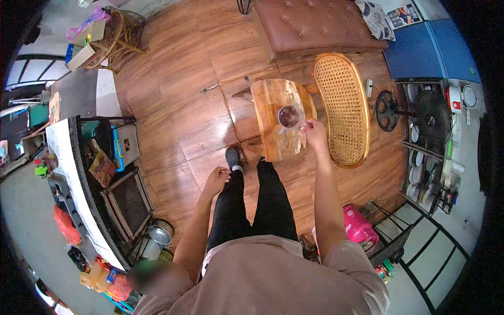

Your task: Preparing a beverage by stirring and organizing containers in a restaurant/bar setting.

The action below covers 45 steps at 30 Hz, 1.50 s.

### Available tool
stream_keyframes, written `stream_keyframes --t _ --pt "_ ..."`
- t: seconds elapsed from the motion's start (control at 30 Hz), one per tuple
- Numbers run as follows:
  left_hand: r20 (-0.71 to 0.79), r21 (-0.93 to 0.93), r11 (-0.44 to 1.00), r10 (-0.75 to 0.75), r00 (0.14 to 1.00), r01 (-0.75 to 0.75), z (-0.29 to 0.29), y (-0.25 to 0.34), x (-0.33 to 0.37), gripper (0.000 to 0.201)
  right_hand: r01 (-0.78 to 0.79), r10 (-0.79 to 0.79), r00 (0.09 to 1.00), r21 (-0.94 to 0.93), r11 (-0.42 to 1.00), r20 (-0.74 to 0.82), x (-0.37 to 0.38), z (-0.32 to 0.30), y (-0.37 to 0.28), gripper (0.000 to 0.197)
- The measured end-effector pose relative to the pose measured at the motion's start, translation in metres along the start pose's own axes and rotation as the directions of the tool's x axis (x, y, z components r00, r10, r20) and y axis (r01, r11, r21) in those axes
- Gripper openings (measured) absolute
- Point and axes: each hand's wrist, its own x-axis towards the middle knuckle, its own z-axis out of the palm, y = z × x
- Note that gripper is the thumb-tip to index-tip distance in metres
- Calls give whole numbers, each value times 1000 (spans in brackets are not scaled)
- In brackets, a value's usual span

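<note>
My right hand point(315, 133) is closed on the handle side of a cup point(283, 128) that holds dark brown liquid. The cup is over a curved wooden seat point(270, 144) with a glossy grain; whether it rests on the wood or hangs just above I cannot tell. Right of the seat rises a woven cane panel in a wooden frame point(344, 110), which looks like the chair's back. My left hand point(215, 182) hangs beside my left knee, empty, its fingers loosely bent and apart.
A brown padded bench point(317, 23) and a blue fridge point(420, 50) stand at the far right. A black fan point(388, 110) and a dish rack point(417, 168) are on the right. A pink gas cylinder point(359, 227) is near my right elbow. Shelving with a white top point(79, 178) lines the left.
</note>
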Motion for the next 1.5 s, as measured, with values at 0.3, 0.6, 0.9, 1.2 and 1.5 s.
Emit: stream_keyframes --t 0.3,0.6,0.9,1.2,1.5 --pt "45 -88 996 -26 999 30 -4 -41 -6 29 22 -16 999 189 982 -31 -10 12 -9 14" --pt "3 -65 996 -61 998 62 9 -64 -8 27 40 -33 997 99 994 -76 -17 -1 -14 15" --pt "23 -203 977 -66 998 69 64 -85 -8 23 57 -54 997 -62 996 56 18 22 33 10" --pt "-41 -192 980 -63 997 54 49 -76 -13 24 134 -135 991 -130 982 -1 -3 -23 -15 13" --pt "-45 -181 982 -57 997 48 21 -80 -18 33 129 -145 988 -231 964 -50 23 13 13 18"
